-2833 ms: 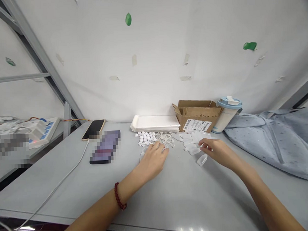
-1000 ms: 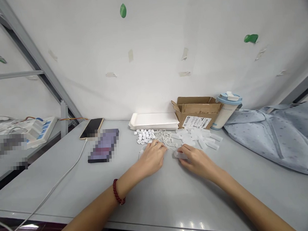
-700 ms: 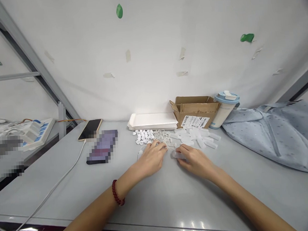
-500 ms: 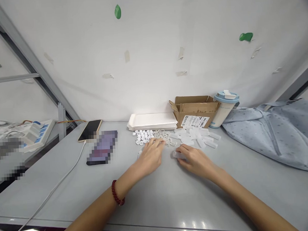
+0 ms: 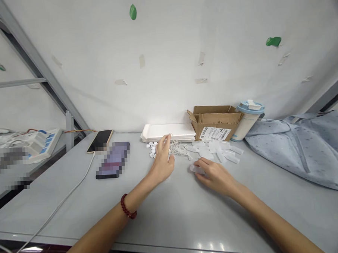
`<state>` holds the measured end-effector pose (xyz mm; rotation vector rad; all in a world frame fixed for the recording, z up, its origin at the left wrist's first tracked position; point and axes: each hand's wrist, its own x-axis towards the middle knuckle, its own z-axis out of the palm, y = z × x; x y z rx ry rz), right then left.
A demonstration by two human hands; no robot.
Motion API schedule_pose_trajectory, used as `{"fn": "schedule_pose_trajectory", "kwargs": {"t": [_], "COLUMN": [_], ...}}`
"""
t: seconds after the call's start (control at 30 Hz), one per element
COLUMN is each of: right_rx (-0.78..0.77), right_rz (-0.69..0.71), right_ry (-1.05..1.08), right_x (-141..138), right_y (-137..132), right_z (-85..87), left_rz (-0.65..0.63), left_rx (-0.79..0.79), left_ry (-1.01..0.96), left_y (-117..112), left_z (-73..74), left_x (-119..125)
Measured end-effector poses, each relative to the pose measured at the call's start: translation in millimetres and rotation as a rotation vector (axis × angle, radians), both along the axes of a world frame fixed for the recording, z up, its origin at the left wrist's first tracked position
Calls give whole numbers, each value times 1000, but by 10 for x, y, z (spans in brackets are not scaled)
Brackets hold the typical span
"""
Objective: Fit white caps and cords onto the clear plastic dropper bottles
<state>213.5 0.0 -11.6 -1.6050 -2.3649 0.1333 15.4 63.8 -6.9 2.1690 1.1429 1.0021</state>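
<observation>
My left hand (image 5: 162, 161) hovers with fingers stretched out and the thumb apart, holding nothing. It is over the small white caps (image 5: 152, 149), partly hiding them, and its fingertips overlap the stack of white flat boxes (image 5: 176, 130) in view. White cords (image 5: 180, 149) lie in a tangle just right of it. My right hand (image 5: 214, 173) is closed around a translucent plastic tube (image 5: 196, 169), whose rounded end sticks out to the left near the tabletop. Behind that hand, several more translucent tubes (image 5: 220, 154) lie in a loose pile.
An opened cardboard box (image 5: 216, 120) and a cup with a blue lid (image 5: 245, 119) stand against the wall. A light-blue patterned bag (image 5: 296, 150) lies at right. Two phones, one gold-edged (image 5: 101, 141), one dark (image 5: 113, 160), rest at left beside a white cable (image 5: 68, 196).
My left hand has lifted and its fingers have straightened away from the cords and caps. My right hand stays on the tube. The whole view has shifted slightly.
</observation>
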Motion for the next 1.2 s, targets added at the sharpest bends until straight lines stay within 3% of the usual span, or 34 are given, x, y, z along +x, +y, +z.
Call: {"fn": "schedule_pose_trajectory", "kwargs": {"t": [0.27, 0.47, 0.8, 0.93, 1.2], "right_rx": [7, -9, -51, -82, -270], "right_rz": [17, 43, 22, -30, -91], "right_ry": [27, 226, 477, 627, 1178], "right_x": [6, -25, -180, -187, -175], "right_y": [3, -9, -22, -25, -16], "right_z": [-30, -38, -104, -112, -18], "left_rz": [13, 113, -180, -182, -233], "left_rx": [-51, -105, -550, -575, -601], "left_ry": [42, -219, -355, -390, -413], "left_y": [46, -76, -233, -238, -218], "left_z": [-7, 132, 193, 183, 149], "left_x": [-24, 7, 55, 42, 57]}}
